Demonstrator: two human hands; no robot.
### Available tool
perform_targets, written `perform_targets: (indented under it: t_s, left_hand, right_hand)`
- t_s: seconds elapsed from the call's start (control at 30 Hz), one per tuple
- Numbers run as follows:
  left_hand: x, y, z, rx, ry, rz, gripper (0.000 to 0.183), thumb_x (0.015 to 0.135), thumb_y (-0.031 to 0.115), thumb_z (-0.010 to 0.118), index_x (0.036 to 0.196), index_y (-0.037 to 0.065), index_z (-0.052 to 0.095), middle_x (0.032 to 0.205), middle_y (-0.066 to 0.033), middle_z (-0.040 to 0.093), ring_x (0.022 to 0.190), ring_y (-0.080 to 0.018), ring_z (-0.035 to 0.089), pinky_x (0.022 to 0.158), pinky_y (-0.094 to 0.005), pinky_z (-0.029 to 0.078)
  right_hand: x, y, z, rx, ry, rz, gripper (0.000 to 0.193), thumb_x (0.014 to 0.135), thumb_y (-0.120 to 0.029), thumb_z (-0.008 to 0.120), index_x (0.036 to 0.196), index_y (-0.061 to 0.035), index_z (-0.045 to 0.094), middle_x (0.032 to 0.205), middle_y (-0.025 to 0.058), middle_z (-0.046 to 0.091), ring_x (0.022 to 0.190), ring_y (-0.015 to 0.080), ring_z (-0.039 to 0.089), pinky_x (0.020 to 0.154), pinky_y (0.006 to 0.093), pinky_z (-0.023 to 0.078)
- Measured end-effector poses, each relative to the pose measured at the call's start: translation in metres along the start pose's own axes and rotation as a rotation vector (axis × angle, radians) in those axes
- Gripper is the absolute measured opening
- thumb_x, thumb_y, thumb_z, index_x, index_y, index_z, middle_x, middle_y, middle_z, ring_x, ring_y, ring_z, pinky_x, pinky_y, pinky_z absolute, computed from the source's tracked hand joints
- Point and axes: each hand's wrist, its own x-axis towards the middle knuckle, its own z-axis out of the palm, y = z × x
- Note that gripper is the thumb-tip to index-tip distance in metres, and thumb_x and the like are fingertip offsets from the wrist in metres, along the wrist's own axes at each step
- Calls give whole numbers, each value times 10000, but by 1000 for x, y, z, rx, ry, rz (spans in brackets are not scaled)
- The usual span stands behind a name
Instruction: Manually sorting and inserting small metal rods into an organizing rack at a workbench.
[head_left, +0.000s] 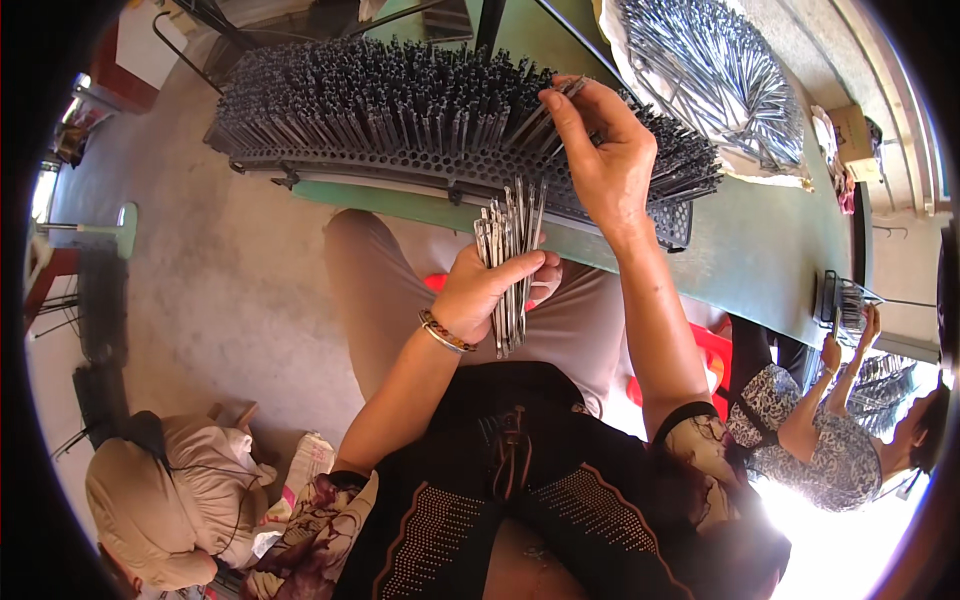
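Observation:
My left hand (478, 292) is wrapped round a bundle of thin silvery metal rods (512, 225) above my lap, their tops fanned slightly apart. Farther up and to the right, my right hand (615, 165) pinches a thin metal rod (541, 112) between thumb and fingers, at the long black perforated rack (390, 168). Dense rows of dark thin rods (380, 95) stand upright in the rack's holes. The lower end of the pinched rod is lost among the others, so I cannot tell if it sits in a hole.
The rack rests along a green table (740, 255). A heap of loose metal rods (715, 75) lies on a pale sheet at the back right. One person (820, 440) works at the right with raised hands; another (180, 490) sits at the lower left. A red stool (712, 355) shows beside my leg.

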Motion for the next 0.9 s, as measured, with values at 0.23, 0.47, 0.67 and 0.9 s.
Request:
perform_targets:
  t_s: [0.23, 0.47, 0.67, 0.9]
  left_hand:
    - [1, -3, -7, -15, -36, 5, 238, 871, 114, 618, 1091, 37, 572, 935, -94, 663, 757, -169, 666, 607, -337, 597]
    - [1, 0, -2, -29, -14, -6, 218, 872, 112, 613, 1069, 22, 583, 943, -111, 663, 759, -188, 670, 608, -341, 599]
    - [-3, 5, 8, -56, 41, 22, 165, 857, 85, 631, 930, -63, 617, 805, -119, 629, 667, -177, 590, 518, -268, 464]
    - [-3, 3, 3, -43, -13, 9, 187, 867, 100, 618, 1010, -19, 595, 890, -121, 649, 724, -184, 635, 570, -302, 535]
  right_hand:
    - [-2, 0, 6, -57, -14, -19, 225, 856, -72, 651, 1063, 12, 633, 892, 62, 688, 817, 74, 620, 742, 217, 481]
    - [-2, 3, 15, -185, 71, -184, 323, 825, -67, 678, 1137, -34, 600, 866, 83, 694, 799, 89, 628, 740, 231, 480]
    - [-4, 6, 20, -222, 127, -266, 308, 810, -56, 687, 1107, -65, 608, 858, 78, 703, 823, 125, 648, 787, 246, 468]
    - [-7, 3, 21, -247, 126, -258, 369, 797, -73, 706, 1144, -83, 581, 857, 77, 702, 845, 146, 634, 793, 274, 460]
